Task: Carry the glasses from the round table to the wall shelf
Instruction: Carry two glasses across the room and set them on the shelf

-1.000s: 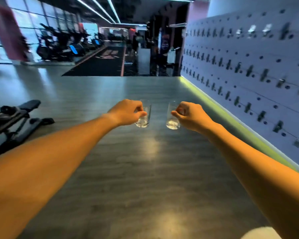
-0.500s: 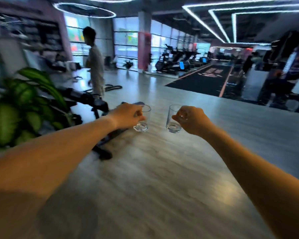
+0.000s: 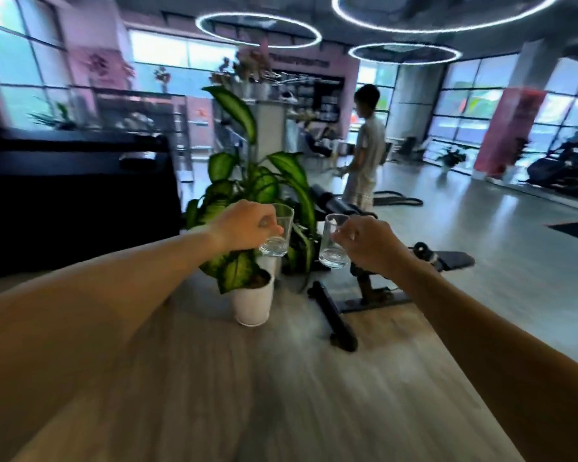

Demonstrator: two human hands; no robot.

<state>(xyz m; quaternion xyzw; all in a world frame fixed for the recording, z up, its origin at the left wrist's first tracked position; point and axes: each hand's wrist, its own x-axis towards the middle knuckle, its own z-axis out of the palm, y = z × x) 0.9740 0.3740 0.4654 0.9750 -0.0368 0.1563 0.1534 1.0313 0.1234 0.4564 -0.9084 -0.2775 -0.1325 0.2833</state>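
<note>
My left hand (image 3: pixel 244 225) grips one glass (image 3: pixel 277 231), my right hand (image 3: pixel 369 243) the other glass (image 3: pixel 332 243), both carried in the air above the floor. I should keep them upright and steer past the potted plant (image 3: pixel 247 201).

Both arms out ahead, over wood-grain floor (image 3: pixel 281 395). Left hand (image 3: pixel 244 225) grips a clear glass (image 3: pixel 277 233), fingers curled round its side; glass upright. Right hand (image 3: pixel 367 241) grips a second glass (image 3: pixel 331 243), also upright. Glasses near each other, not touching. Beyond them: leafy plant (image 3: pixel 257 181) in a white pot (image 3: pixel 252 301); black weight bench (image 3: pixel 381 261) just right of it. Dark counter (image 3: pixel 74 195) at left. A person (image 3: pixel 364 151) stands farther back, side-on. Ring lights (image 3: pixel 257 30) overhead. Background blurred.
</note>
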